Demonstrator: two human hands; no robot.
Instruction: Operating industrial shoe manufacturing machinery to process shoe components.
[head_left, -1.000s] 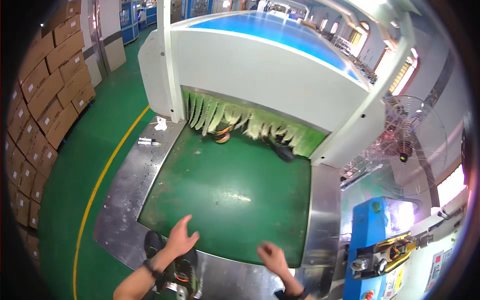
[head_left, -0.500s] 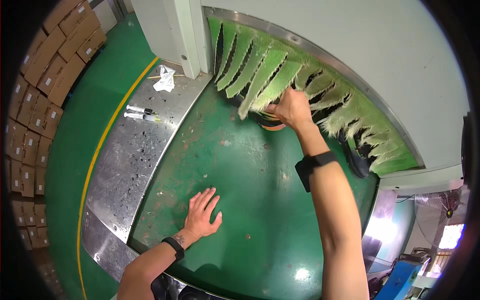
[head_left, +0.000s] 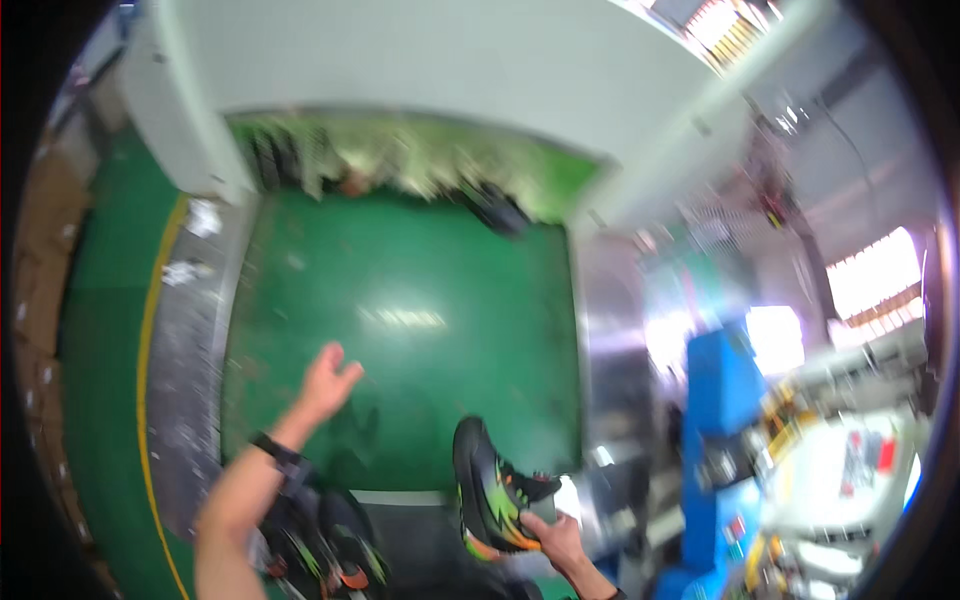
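Note:
A black sneaker (head_left: 482,490) with green and orange patches is in my right hand (head_left: 556,540), my fingers and thumb closed around its heel end. It is held above the near edge of the green belt (head_left: 400,320). My left hand (head_left: 327,385), smeared by motion, reaches over the left part of the belt with thumb and fingers apart and nothing in it. At the lower left, beside my left forearm, are more black sneakers (head_left: 350,550) with green and orange. Another dark shoe (head_left: 495,208) sits at the far side under the fringed green curtain (head_left: 400,150).
Along the left runs a metal ledge (head_left: 190,350) with a crumpled white tissue (head_left: 203,218) on it. Past a yellow floor line stand stacked cartons (head_left: 45,260). A white machine housing (head_left: 400,60) rises above the curtain. Blue equipment (head_left: 715,400) stands at the right.
The view has swung to the right. My right hand has come back from the curtain and now holds a sneaker near me. My left hand has lifted off the belt.

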